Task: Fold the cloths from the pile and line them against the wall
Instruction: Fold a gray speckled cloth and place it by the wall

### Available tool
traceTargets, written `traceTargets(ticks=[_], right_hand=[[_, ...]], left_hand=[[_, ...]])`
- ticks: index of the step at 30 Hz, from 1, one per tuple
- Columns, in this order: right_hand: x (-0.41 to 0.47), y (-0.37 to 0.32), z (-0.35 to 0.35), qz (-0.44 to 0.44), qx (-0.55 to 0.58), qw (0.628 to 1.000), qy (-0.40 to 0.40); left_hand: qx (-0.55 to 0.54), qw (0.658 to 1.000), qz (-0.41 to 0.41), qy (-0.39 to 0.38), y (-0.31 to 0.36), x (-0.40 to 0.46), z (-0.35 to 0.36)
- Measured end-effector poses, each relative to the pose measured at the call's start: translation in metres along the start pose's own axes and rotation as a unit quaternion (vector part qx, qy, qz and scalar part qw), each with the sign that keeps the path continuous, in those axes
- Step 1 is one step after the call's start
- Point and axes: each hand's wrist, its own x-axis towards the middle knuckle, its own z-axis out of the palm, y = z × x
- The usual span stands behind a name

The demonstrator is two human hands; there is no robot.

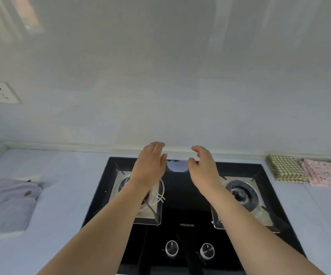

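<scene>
Empty hands point(177, 162) above black stove point(188, 215)

Kitchen setting, seen from above. A pale, glossy wall point(160, 86) fills the upper field and carries soft reflections of light at upper left. A white wall socket point(0, 93) is mounted at far left. A cream sealing strip point(81, 146) runs along the joint between wall and pale blue table point(65, 185). Set into the table is a black glass gas hob point(186, 197) with a left burner point(150, 195), a right burner point(242, 194) and two control knobs point(172, 248).
</scene>
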Motion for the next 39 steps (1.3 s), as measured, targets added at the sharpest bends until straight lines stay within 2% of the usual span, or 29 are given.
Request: traceTargets(ticks=[10,18,21,24,30,34,39], right_hand=[[-0.021,-0.053,0.113,-0.026,0.007,0.995,-0.095],[-0.05,-0.111,0.249,-0.051,-0.022,0.987,-0.148],[-0.065,-0.134,0.311,-0.068,-0.036,0.983,-0.168],[-0.081,-0.148,0.375,-0.092,-0.069,0.967,-0.228],[-0.104,-0.143,0.481,-0.141,-0.121,0.932,-0.31],[-0.114,-0.117,0.538,-0.202,-0.122,0.928,-0.288],[-0.126,-0.066,0.58,-0.274,-0.109,0.934,-0.202]], left_hand=[[0.007,0.995,-0.101,0.003,-0.127,-0.064,-0.061],[0.021,0.989,-0.149,-0.006,-0.258,-0.112,-0.12],[0.024,0.985,-0.163,-0.042,-0.32,-0.131,-0.144],[0.007,0.979,-0.191,-0.065,-0.383,-0.149,-0.159],[-0.007,0.965,-0.222,-0.136,-0.477,-0.202,-0.16],[-0.023,0.972,-0.188,-0.141,-0.512,-0.23,-0.142],[-0.033,0.991,-0.107,-0.076,-0.539,-0.252,-0.112]])
